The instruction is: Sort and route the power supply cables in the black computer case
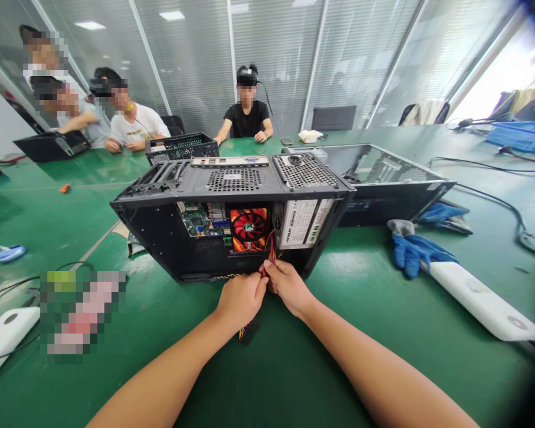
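Observation:
A black computer case [160, 232] lies on the green table, its open side facing me. Inside it are a motherboard [196, 219], a red-and-black fan [248, 229] and a power supply [304, 223] with a white label. Red, black and yellow power cables [273, 246] run down from the power supply. My left hand [241, 297] and my right hand [289, 286] meet in front of the case, both closed on these cables. Fingers hide the exact piece gripped. Below my left hand hangs a cable end with a dark connector [246, 333].
Behind on the right stands another open case [383, 199]. Blue gloves [410, 252] and a white elongated device [485, 300] lie right; another white device [9, 333] lies left. Black cables [508, 205] cross the table [428, 368]. Several people sit or stand opposite, including one in black [247, 119].

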Available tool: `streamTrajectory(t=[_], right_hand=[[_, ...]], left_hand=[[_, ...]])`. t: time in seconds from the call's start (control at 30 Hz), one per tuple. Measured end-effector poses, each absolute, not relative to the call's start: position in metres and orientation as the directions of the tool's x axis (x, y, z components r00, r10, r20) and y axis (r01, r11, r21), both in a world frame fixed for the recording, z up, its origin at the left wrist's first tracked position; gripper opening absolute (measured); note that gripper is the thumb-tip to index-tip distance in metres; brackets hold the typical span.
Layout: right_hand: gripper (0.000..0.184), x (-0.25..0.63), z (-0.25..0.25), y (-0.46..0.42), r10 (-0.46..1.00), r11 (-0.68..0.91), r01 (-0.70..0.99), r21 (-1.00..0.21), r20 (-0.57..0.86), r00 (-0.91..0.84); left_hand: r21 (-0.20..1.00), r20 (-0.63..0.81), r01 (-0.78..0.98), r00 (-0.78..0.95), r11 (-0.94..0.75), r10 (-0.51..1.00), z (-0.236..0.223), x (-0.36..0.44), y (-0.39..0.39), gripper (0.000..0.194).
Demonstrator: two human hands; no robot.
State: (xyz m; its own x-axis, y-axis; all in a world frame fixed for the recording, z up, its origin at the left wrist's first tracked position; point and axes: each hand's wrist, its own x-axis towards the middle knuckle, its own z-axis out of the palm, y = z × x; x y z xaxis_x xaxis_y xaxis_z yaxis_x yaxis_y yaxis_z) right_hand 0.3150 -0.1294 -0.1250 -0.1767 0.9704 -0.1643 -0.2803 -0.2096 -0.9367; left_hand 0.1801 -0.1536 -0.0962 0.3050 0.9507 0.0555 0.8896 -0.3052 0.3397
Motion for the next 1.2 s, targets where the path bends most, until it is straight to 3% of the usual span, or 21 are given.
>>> streamTrajectory(t=[0.13, 0.23, 0.33, 0.43, 0.5, 0.57, 0.67, 0.73, 0.83, 0.97, 1.2], right_hand=[[0.047, 0.315, -0.122, -0.130, 0.969, -0.216, -0.290, -0.932, -0.170, -0.178], [0.047, 0.314, -0.122, -0.130, 0.969, -0.219, -0.288, -0.932, -0.172, -0.179], [0.047, 0.314, -0.124, -0.130, 0.970, -0.216, -0.288, -0.933, -0.171, -0.175], [0.047, 0.315, -0.125, -0.129, 0.971, -0.205, -0.283, -0.937, -0.159, -0.177], [0.047, 0.315, -0.126, -0.129, 0.971, -0.201, -0.278, -0.939, -0.155, -0.180], [0.047, 0.315, -0.126, -0.130, 0.971, -0.204, -0.278, -0.939, -0.158, -0.177], [0.047, 0.314, -0.125, -0.130, 0.971, -0.212, -0.284, -0.935, -0.168, -0.171], [0.047, 0.314, -0.124, -0.130, 0.970, -0.217, -0.284, -0.934, -0.173, -0.173], [0.047, 0.314, -0.122, -0.130, 0.970, -0.212, -0.280, -0.936, -0.166, -0.180], [0.047, 0.314, -0.123, -0.130, 0.970, -0.209, -0.286, -0.935, -0.160, -0.185], [0.047, 0.315, -0.128, -0.130, 0.972, -0.196, -0.297, -0.934, -0.144, -0.187]], left_hand=[[0.259, 0.039, 0.918, 0.302, -0.301, 0.953, -0.094, 0.181, -0.155, 0.037], [0.296, 0.066, 0.902, 0.307, -0.313, 0.949, -0.096, 0.180, -0.154, 0.036], [0.494, 0.042, 0.816, 0.323, -0.301, 0.945, -0.100, 0.179, -0.152, 0.036], [0.722, -0.076, 0.666, 0.341, -0.184, 0.937, -0.103, 0.178, -0.150, 0.039], [0.766, -0.105, 0.627, 0.341, -0.143, 0.934, -0.104, 0.178, -0.149, 0.039], [0.709, -0.053, 0.676, 0.334, -0.200, 0.941, -0.104, 0.178, -0.150, 0.038], [0.487, 0.058, 0.817, 0.321, -0.308, 0.945, -0.102, 0.179, -0.152, 0.035], [0.347, 0.073, 0.883, 0.311, -0.317, 0.947, -0.099, 0.180, -0.154, 0.035], [0.246, 0.043, 0.921, 0.302, -0.303, 0.952, -0.094, 0.182, -0.156, 0.036], [0.247, 0.030, 0.923, 0.298, -0.296, 0.954, -0.093, 0.182, -0.157, 0.036], [0.416, 0.056, 0.856, 0.313, -0.307, 0.948, -0.100, 0.180, -0.153, 0.035]])
